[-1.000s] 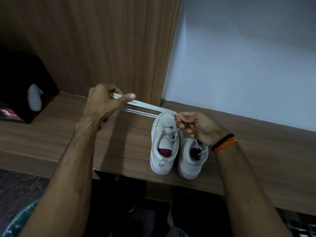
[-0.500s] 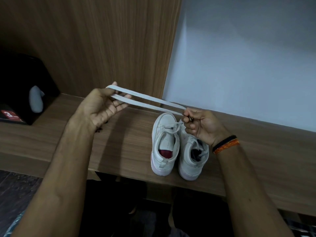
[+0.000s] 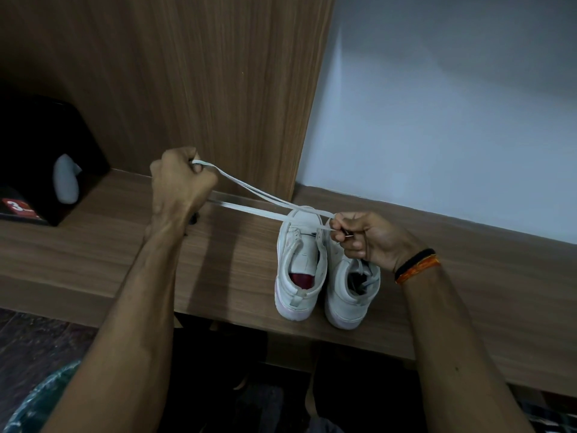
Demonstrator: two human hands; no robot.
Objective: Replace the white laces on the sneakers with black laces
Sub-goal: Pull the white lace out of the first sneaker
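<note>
Two white sneakers standing side by side on the wooden desk (image 3: 93, 260), heels toward the person: the left sneaker (image 3: 299, 270) with no lace visible in its eyelets, the right sneaker (image 3: 352, 289) partly under the right hand (image 3: 365, 239). The white lace (image 3: 249, 196) stretched in the air as two strands between the hands, above the desk and over the toe of the left sneaker. Left hand (image 3: 178, 182) closed in a fist around one end of the lace; right hand pinching the other end, fingers curled. Step in hand, probably: gathering or folding the removed white lace. Next move, by judgement: laying this lace aside without disturbing the sneakers, then unlacing the right sneaker and taking a black lace. No black lace clearly visible. On the far left a black box (image 3: 40, 157) with a red label (image 3: 20, 209), a white "3" readable, the rest too small to read.
</note>
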